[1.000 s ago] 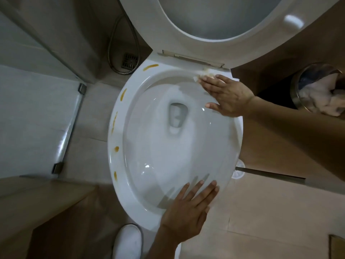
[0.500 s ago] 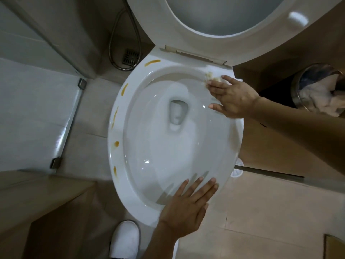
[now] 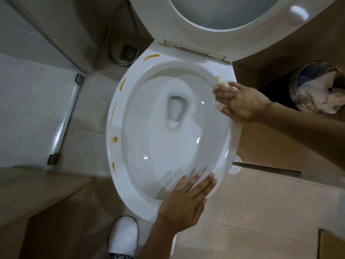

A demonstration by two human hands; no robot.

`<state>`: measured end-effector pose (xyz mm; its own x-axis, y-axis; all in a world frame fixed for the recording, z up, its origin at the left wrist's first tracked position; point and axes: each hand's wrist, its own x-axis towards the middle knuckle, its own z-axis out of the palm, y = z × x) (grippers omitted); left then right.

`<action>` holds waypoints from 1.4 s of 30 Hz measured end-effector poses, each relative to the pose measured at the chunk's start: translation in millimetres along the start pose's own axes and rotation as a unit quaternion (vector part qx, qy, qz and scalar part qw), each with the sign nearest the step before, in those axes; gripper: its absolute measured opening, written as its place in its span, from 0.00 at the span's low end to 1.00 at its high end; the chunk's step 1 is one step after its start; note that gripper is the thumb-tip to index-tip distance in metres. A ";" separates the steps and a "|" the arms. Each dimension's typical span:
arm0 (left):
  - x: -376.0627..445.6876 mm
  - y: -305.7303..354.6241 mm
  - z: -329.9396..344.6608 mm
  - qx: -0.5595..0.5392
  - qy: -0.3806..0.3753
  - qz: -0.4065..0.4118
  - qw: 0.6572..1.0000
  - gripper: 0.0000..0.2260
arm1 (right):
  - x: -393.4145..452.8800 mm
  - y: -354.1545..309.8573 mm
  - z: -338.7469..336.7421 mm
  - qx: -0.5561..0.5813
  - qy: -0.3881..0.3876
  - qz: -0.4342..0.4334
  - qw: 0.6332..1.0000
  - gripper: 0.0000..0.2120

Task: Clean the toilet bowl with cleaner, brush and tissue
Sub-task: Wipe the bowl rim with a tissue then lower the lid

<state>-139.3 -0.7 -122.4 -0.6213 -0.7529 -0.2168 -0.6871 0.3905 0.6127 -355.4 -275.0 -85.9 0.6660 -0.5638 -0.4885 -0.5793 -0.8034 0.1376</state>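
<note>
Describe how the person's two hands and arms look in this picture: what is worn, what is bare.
Both arms are bare as far as the frame shows: no sleeves, gloves, watch or rings visible. The left hand and right hand both show short, unpainted nails.

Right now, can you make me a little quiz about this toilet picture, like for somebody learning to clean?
1. True or false: the toilet seat is down.
2. What does the right hand press on the rim?
3. Which side of the rim has the yellow stains: A, picture-left; B, under the left hand?

Key
1. False, it is up.
2. A stained tissue.
3. A. The left hand rests flat on the front rim.
</note>
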 end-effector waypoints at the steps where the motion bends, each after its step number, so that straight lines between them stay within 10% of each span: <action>1: 0.0 0.1 0.1 -0.002 0.001 0.001 1.000 0.25 | -9.1 -3.1 0.9 0.005 0.003 -0.002 1.000 0.41; 19: -0.2 0.2 -0.2 0.017 -0.004 0.000 1.000 0.23 | -57.1 -44.8 18.0 0.066 0.041 -0.018 0.997 0.27; 42: -0.2 1.2 2.5 0.051 -0.001 -0.008 0.999 0.25 | -93.8 -99.0 15.7 0.144 -0.041 -0.032 0.988 0.38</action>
<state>-140.9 1.2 -123.6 -0.6111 -0.7582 -0.2273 -0.7311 0.4306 0.5293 -367.9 -139.5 -67.2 0.6713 -0.4874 -0.5584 -0.6552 -0.7424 -0.1397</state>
